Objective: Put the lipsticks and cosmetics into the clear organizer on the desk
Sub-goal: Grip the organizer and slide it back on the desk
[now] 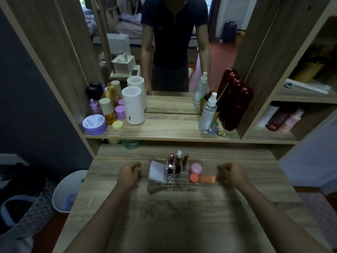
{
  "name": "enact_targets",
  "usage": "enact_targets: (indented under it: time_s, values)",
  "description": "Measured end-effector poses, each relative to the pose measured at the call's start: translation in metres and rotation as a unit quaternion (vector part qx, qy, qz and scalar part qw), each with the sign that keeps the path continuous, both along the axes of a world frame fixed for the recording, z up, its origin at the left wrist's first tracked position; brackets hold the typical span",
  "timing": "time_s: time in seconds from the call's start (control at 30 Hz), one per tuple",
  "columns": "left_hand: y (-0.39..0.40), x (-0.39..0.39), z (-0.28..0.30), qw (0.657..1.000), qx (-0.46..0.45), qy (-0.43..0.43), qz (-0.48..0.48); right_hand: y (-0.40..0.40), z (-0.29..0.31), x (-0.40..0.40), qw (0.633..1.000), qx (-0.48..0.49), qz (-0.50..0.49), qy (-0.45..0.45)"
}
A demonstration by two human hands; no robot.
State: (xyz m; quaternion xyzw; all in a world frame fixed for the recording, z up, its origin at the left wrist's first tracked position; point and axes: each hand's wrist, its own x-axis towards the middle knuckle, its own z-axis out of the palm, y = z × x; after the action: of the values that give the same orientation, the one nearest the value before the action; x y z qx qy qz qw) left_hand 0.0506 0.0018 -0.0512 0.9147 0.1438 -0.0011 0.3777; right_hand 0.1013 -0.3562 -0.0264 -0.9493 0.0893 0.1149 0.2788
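Hands [129,174] [234,174], fingers curled, flank the clear organizer [182,185].

Clear organizer [182,183] on desk, upright lipsticks [177,162] and cosmetics [196,168] inside

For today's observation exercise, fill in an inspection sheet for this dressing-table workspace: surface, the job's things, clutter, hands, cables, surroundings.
Surface: wooden desk, bare in front of the organizer.
Job's things: clear organizer holds a white tube on its left, lipsticks upright in the middle slots, a pink jar, a coral cap and an orange sponge on its right.
Clutter: shelf above carries a white canister, a purple tin, a spray bottle and small bottles.
Hands: left hand and right hand curled at the organizer's ends; whether they grip it cannot be told.
Cables: nothing seen.
Surroundings: mirror behind, waste bin on the left, side shelves on the right.
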Motion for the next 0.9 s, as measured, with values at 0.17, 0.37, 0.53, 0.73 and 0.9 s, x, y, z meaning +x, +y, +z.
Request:
enact_targets:
  time_s: [0.17, 0.37, 0.53, 0.73, 0.9]
  values:
    - [-0.009, -0.014, -0.014, 0.985, -0.148, 0.064, 0.054, -0.001, -0.025, -0.016, 0.983, 0.139, -0.041, 0.111]
    - [-0.017, -0.014, -0.024, 0.941, -0.294, 0.107, 0.126, 0.013, -0.031, -0.025, 0.965, 0.234, -0.060, 0.106]
    - [-0.015, -0.014, -0.029, 0.945, -0.287, 0.101, 0.124, 0.021, -0.032, -0.030, 0.967, 0.225, -0.046, 0.115]
    - [-0.019, -0.014, -0.031, 0.952, -0.267, 0.076, 0.126, 0.028, -0.027, -0.035, 0.961, 0.249, -0.066, 0.104]
    - [-0.020, -0.014, -0.035, 0.947, -0.287, 0.057, 0.131, 0.028, -0.021, -0.039, 0.956, 0.271, -0.061, 0.097]
